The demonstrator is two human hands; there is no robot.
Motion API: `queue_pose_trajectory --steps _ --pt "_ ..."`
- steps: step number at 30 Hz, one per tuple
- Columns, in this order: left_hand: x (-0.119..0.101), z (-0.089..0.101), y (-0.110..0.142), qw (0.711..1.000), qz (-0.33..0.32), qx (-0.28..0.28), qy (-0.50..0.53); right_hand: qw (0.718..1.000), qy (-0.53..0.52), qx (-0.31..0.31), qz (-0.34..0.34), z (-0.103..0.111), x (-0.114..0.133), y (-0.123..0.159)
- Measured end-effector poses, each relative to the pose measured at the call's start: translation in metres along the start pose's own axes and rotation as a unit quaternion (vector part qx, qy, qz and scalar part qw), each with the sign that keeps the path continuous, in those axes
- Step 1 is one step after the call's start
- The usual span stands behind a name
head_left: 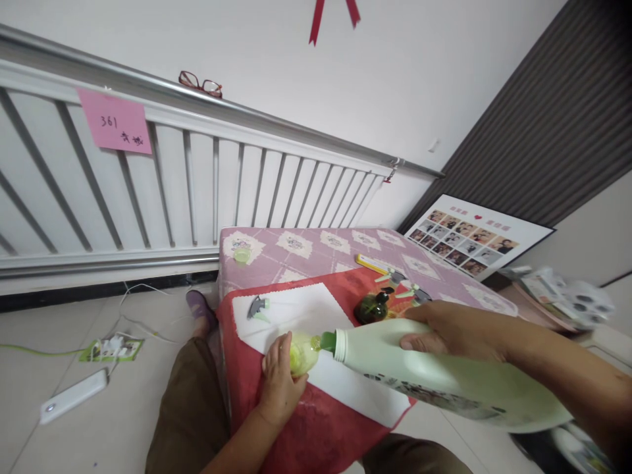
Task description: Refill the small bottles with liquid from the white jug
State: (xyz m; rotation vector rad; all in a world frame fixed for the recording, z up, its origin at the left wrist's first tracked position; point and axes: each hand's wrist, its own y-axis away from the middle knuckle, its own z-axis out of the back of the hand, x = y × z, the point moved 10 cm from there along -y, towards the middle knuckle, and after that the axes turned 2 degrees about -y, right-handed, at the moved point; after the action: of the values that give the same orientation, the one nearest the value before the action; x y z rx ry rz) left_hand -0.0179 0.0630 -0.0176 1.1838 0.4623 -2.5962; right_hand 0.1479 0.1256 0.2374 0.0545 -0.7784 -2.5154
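Note:
My left hand [284, 375] is wrapped around a small see-through yellow-green bottle [305, 352], tilted with its neck to the right. With my right hand [439, 332] I grip a large pale green detergent bottle [474, 375], lying nearly level. Its dark green spout [328, 341] meets the small bottle's neck; whether liquid is flowing I cannot tell. A grey and green spray head [259, 308] lies on the white sheet [296, 306], left of both bottles. Behind the large bottle stands a dark green pump bottle [371, 308]. More spray heads [412, 291] are near it, partly hidden.
A red cloth [251, 408] covers part of the table's purple patterned cover [316, 253]. On that cover lie a pale green cap [241, 255] and a yellow strip-shaped object [372, 264]. A radiator [276, 184] runs behind. A power strip [111, 347] with cables rests on the floor.

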Motion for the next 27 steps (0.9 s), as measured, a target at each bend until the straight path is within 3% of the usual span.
queue_pose_trajectory --steps 27 --pt "-0.0001 0.0011 0.0000 1.000 0.004 0.000 0.013 1.000 0.026 0.000 -0.009 0.0017 0.0017 -0.0001"
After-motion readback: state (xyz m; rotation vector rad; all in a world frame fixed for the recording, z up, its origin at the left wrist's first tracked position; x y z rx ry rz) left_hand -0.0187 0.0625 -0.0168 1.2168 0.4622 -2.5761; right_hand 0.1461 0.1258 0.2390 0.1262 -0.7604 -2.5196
